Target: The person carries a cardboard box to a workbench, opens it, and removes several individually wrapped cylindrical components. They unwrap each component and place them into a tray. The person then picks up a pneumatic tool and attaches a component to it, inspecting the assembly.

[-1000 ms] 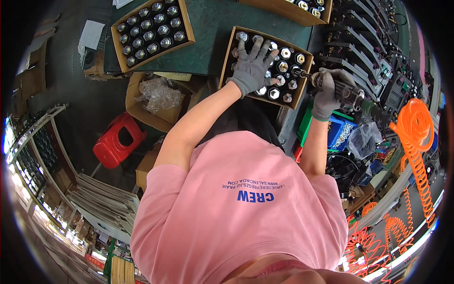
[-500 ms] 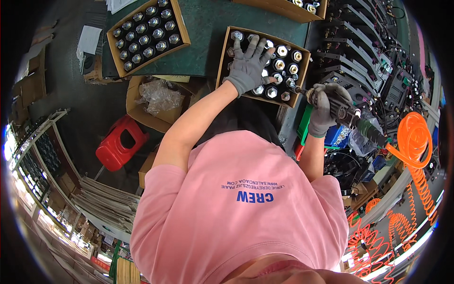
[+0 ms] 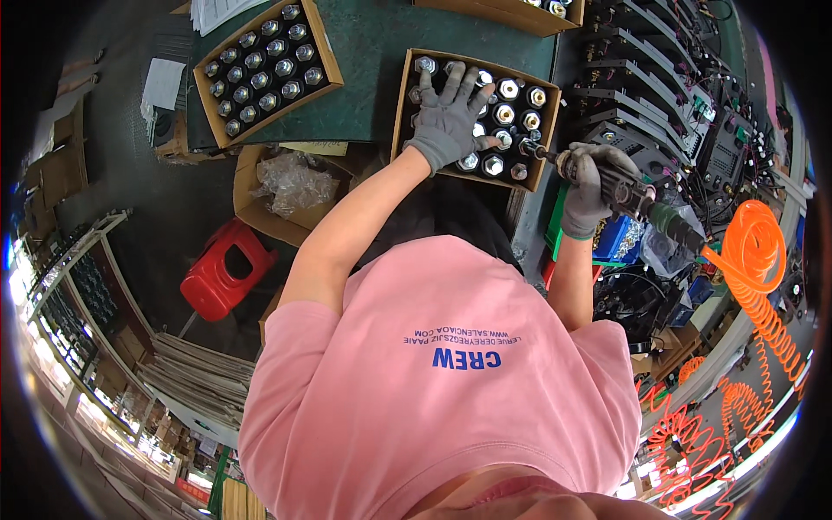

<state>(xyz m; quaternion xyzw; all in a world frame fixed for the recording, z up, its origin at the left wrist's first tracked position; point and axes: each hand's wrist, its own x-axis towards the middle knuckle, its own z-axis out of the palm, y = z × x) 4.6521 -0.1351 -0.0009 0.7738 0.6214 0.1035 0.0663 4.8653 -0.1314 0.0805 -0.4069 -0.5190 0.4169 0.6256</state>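
Note:
My left hand [image 3: 446,120], in a grey glove, lies with its fingers spread over a cardboard box [image 3: 475,178]. Inside the box stand several dark cylindrical parts with shiny hexagonal metal tops, such as this part [image 3: 493,165]; the hand covers some of them. In my gloved right hand [image 3: 591,186] is a pneumatic driver [image 3: 622,192], its fingers wrapped round the body. The driver lies nearly level, and its thin tip reaches over the box's right edge among the metal tops. Whether the tip touches a part cannot be made out.
Another box of similar parts [image 3: 263,74] sits at the table's left, and a third [image 3: 520,16] at the far edge. Black devices with grey brackets [image 3: 646,108] crowd the right. An orange coiled hose [image 3: 752,247] trails from the driver. A red stool [image 3: 227,267] stands at lower left.
The driver's tip has shifted slightly away from me and leftward over the box. My left hand stays spread on the parts. The whole view has shifted a little.

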